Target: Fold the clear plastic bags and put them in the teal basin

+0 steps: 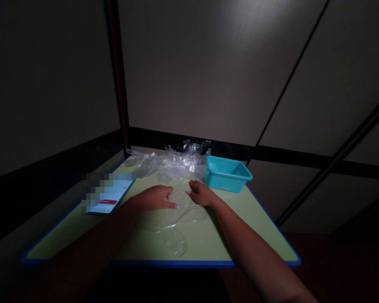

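A thin, see-through plastic bag [185, 216] lies loosely spread over the middle of the table, its lower end reaching toward the front edge. My left hand [156, 197] grips its left side, fingers curled and thumb pointing right. Across from it, my right hand [204, 194] has hold of the other side, with film stretching between the two hands. The exact pinch of each hand is hard to see in the dim light. Behind them sits a crumpled heap of clear plastic bags [183, 162].
A turquoise plastic basket [226, 182] stands at the back right of the yellow-green, blue-edged table [208, 248]. On the left lies a tablet or phone [110, 198] with a lit screen, partly pixelated. Panelled walls [189, 84] rise close behind and at the left.
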The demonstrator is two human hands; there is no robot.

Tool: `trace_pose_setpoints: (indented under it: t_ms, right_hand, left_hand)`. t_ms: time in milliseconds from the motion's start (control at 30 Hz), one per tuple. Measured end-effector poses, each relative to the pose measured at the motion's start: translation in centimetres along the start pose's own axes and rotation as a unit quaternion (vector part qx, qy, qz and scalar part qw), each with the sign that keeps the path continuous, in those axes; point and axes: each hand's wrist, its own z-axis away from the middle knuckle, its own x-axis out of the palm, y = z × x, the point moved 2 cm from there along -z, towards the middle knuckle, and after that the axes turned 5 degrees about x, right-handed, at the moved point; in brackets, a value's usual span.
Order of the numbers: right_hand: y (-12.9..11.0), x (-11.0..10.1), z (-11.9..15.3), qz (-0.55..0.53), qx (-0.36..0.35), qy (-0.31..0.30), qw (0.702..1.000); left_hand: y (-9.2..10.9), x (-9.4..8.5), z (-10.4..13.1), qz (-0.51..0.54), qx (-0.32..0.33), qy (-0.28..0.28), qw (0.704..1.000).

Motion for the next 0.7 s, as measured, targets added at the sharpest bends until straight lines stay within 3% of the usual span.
trace_pose_setpoints:
  t_ms: [333, 500, 700]
  right_hand:
    - [-0.7, -0.2, 0.6, 0.002, 0.009, 0.01, 1.0]
    - [-1.7, -0.3, 1.4, -0.015, -0.044, -0.045, 0.998]
    - [-0.9, -0.1, 1.0, 0.021, 0.033, -0.023, 0.999]
  left_hand:
    - [-0.2, 0.1, 0.0, 0.002, 0.003, -0.003, 1.0]
    - [-0.3, 0.2, -0.1, -0.005, 0.008, 0.004, 1.0]
    - [-0.3, 0.0, -0.1, 0.002, 0.005, 0.003, 1.0]
